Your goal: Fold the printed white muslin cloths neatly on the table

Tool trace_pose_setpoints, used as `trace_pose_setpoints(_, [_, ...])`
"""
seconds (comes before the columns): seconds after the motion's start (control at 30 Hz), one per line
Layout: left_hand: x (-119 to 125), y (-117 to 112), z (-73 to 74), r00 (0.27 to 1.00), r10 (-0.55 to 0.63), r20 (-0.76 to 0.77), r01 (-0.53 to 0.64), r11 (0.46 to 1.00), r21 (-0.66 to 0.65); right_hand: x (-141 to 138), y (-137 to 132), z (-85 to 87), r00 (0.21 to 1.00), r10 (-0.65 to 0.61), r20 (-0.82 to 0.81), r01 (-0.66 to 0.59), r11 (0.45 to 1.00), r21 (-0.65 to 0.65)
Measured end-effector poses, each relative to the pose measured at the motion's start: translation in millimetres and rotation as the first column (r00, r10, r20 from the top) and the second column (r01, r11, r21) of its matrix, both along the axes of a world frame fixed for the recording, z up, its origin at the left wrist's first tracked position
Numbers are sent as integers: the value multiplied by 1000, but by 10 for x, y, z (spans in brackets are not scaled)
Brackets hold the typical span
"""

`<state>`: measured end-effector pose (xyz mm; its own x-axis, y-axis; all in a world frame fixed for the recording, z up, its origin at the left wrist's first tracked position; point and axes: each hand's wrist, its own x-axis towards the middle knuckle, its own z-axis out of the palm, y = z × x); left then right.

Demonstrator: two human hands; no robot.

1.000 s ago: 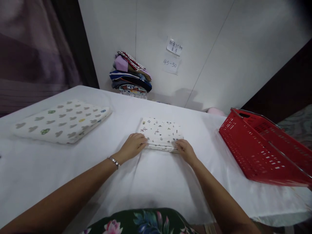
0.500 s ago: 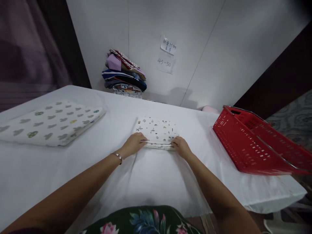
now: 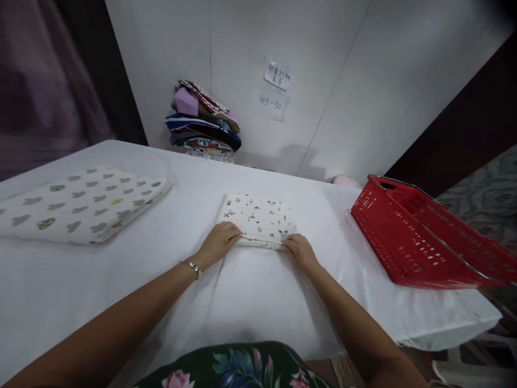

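A small folded white cloth (image 3: 258, 215) with tiny dark and brown prints lies flat in the middle of the table, its layered edge toward me. My left hand (image 3: 221, 240), with a silver bracelet at the wrist, pinches the near left corner of it. At the near right corner, my right hand (image 3: 299, 250) grips the same edge between thumb and fingers. Off to the left rests a larger folded cloth (image 3: 86, 202) with grey cloud-like shapes and a few green, yellow and blue ones; neither hand touches it.
A red plastic basket (image 3: 416, 242) with metal handles stands at the table's right end. Against the wall is a stack of folded fabrics (image 3: 205, 121). Two paper notes (image 3: 272, 102) hang on the wall. White cloth covers the table (image 3: 194, 183).
The near edge of the small cloth has been pressed down and its layers sit closer together. Both hands keep hold of the corners. The view has shifted slightly.
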<state>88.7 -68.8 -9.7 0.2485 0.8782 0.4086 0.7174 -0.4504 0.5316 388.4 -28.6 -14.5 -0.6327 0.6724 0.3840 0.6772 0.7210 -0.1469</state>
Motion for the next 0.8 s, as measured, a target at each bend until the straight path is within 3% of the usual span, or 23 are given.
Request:
trace_pose_setpoints(0.27, [-74,-3,-57,988,-66,-141,74,996,55,55,-35,58,998,56,3,-56,998,-28])
trace_pose_setpoints(0.5, [70,47,53,985,-30,-170,32,999,9,-56,15,140,991,18,-130,-38,987,-154])
trace_pose_setpoints(0.67, [222,87,130,970,-62,-235,63,998,-4,-222,56,161,997,37,-60,-45,990,-134])
trace_pose_setpoints(0.8, [235,79,110,961,-53,-270,65,997,35,-242,57,116,999,33,-38,-36,997,-65])
